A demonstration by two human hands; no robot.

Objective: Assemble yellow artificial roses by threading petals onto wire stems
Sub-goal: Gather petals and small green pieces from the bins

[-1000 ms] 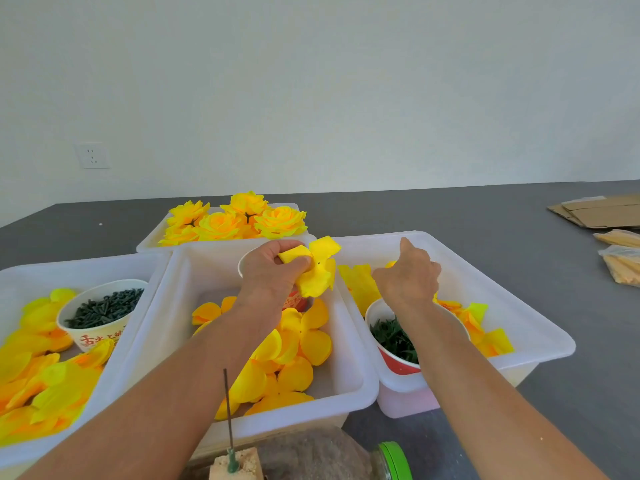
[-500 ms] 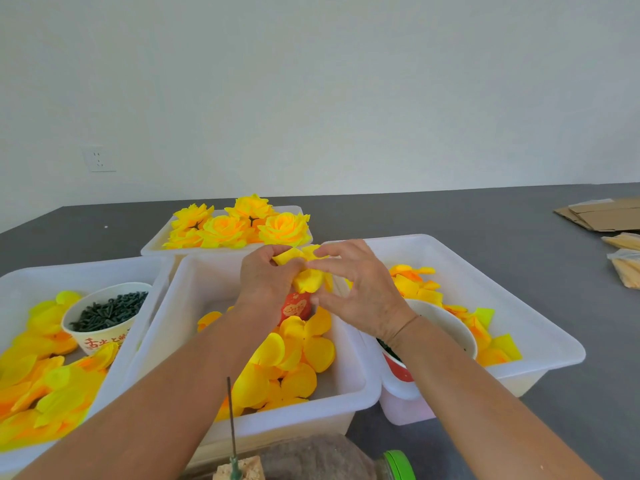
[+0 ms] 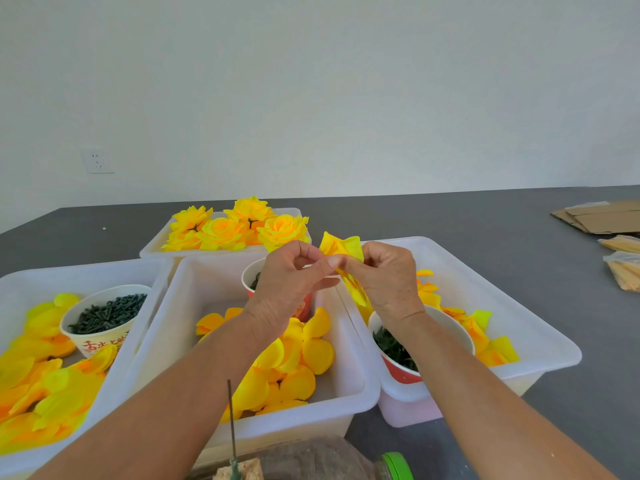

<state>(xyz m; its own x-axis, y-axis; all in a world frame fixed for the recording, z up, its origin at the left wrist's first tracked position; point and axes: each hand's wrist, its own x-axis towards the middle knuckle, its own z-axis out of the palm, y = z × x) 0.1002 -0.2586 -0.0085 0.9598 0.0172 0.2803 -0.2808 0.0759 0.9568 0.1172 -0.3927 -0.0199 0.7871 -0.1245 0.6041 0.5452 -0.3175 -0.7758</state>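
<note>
Two hands meet above the white plastic bins [image 3: 263, 341]: left hand [image 3: 287, 285] and right hand [image 3: 388, 282] both pinch a yellow fabric petal piece [image 3: 341, 247].

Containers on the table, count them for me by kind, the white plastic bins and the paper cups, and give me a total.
White plastic bins: 4, at far left, centre, right and at the back with finished roses.
Paper cups: 3, a white one of dark pieces, a red one behind the hands, a red one in the right bin.
Total: 7
</note>
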